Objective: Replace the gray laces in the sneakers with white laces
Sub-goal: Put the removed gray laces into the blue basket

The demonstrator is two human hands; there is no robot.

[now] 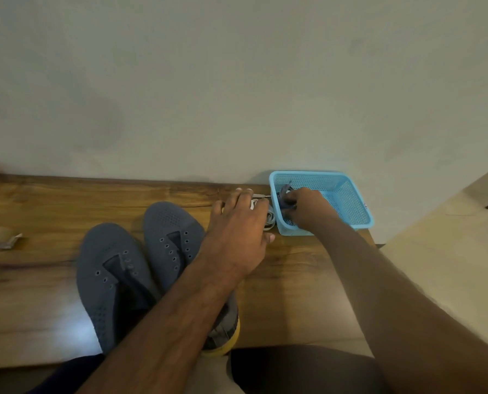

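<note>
The light blue perforated plastic basket (347,194) is sitting at the far right end of the brown wooden table (38,211), against the wall, and everything in this moment is gathering around its left wall. The right hand (305,206) is reaching down inside the basket, near that left wall, with its fingers curling round a bunch of gray flat laces (284,194), so the old laces are lying in the basket under that grip. The left hand (237,220) is lying just outside the same wall, palm down with its fingers bent over a bundle of white flat laces (269,218), which is resting on the table touching or almost touching the basket's left wall; whether the fingers are truly pinching the bundle or only covering it cannot be told. The two dark gray mesh sneakers (140,260) are standing side by side well to the left of the basket and nearer the person, toes pointing toward the wall, long axes running away from the person, eyelets showing bare. The white laces are lying directly beneath the left hand, which is plainly the nearer one, so it seems the coming move is carrying them leftward from the basket to the sneakers. A small cardboard roll (1,237) is lying far to the basket's left.
</note>
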